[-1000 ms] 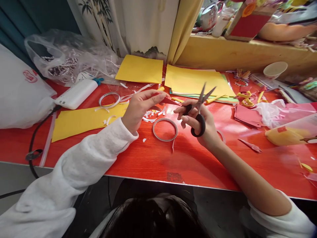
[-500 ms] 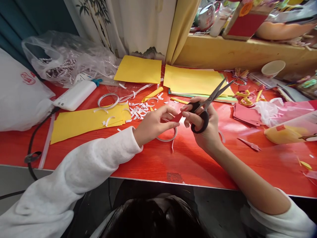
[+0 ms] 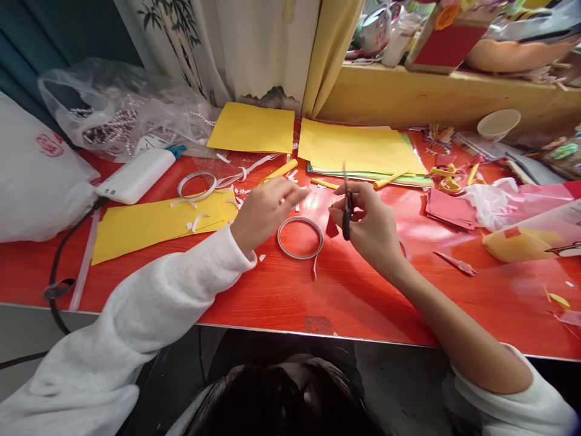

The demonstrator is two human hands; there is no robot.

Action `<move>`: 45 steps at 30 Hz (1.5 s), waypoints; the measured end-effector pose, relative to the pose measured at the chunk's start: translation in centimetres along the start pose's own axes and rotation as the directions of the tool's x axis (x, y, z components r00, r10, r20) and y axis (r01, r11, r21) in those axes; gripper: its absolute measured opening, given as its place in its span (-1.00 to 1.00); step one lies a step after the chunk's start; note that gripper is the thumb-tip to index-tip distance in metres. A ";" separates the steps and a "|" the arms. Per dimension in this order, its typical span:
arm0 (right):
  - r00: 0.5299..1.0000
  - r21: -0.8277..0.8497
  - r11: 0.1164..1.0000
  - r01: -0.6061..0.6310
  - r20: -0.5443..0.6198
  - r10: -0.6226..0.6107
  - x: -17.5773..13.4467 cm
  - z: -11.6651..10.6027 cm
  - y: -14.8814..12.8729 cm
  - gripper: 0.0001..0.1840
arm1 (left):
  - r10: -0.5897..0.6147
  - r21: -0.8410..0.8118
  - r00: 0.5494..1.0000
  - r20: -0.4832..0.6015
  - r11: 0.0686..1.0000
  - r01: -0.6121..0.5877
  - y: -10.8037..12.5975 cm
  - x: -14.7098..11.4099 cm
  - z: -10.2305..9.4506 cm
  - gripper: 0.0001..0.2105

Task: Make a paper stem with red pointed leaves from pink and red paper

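My right hand (image 3: 370, 215) is closed around black-handled scissors (image 3: 347, 218), seen nearly edge-on with the blades pointing away from me. A small folded piece of red paper (image 3: 332, 226) hangs from the same hand, beside the scissor handles. My left hand (image 3: 267, 212) holds nothing I can see, its fingers stretched to the right over small white paper scraps (image 3: 293, 177). Between and below the hands lies a roll of narrow tape (image 3: 280, 243) with a loose end. A second tape roll (image 3: 180, 186) rests farther left.
Yellow paper strips (image 3: 136, 227) lie at left, near a white power strip (image 3: 138, 175). At the back are yellow sheets (image 3: 252, 127) and a paper stack (image 3: 354, 148). Red paper pieces (image 3: 449, 209) and a paper cup (image 3: 499, 125) sit on the right.
My left hand has let go of the red paper and moved slightly left. The red paper now hangs from my right hand, which has turned the scissors from pointing right to pointing away.
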State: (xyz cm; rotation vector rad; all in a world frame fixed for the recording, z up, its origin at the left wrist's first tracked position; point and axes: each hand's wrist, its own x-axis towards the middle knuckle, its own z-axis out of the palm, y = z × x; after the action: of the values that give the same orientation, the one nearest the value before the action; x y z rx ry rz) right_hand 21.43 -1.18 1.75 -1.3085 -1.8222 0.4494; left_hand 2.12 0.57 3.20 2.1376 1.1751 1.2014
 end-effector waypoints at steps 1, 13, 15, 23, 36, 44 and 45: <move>0.997 -0.200 0.978 0.053 -0.036 -0.061 0.1 -0.1 0.3 -0.75 | -0.013 -0.033 0.997 -0.076 0.999 0.011 -0.1 0.2 -0.3 -0.73; 0.941 -0.831 0.478 0.285 0.147 -0.305 0.1 -0.4 1.1 -0.68 | 0.319 0.303 0.940 0.121 0.890 -0.341 -1.6 -0.2 0.2 -0.80; 0.941 -0.819 0.490 0.299 0.167 -0.295 0.1 -0.3 0.9 -0.66 | 0.316 0.327 0.941 0.119 0.883 -0.338 -1.8 -0.3 0.3 -0.80; 0.908 -0.879 0.343 0.331 0.198 -0.368 -0.1 0.2 0.5 -0.65 | 0.407 0.574 0.896 0.178 0.697 -0.430 -1.8 -0.5 0.5 -0.79; 0.914 -0.866 0.365 0.343 0.220 -0.340 -0.5 0.6 0.7 -0.69 | 0.635 0.750 0.697 0.334 0.269 -0.604 -2.1 -0.5 0.2 -0.79; 0.941 -0.840 0.445 0.310 0.205 -0.268 -0.4 0.4 0.8 -0.72 | 0.463 0.536 0.886 0.039 0.739 -0.409 -2.4 -0.4 0.8 -0.86; 0.946 -0.836 0.460 0.298 0.194 -0.259 -0.4 0.3 0.8 -0.72 | 0.399 0.452 0.917 -0.009 0.820 -0.352 -2.3 -0.3 0.8 -0.88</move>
State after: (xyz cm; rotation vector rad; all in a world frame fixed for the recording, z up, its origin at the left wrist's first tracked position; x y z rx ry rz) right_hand 21.73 -1.16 0.84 -1.5478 -2.3503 -0.7695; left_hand 1.67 1.59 1.03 2.7875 1.1919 1.3150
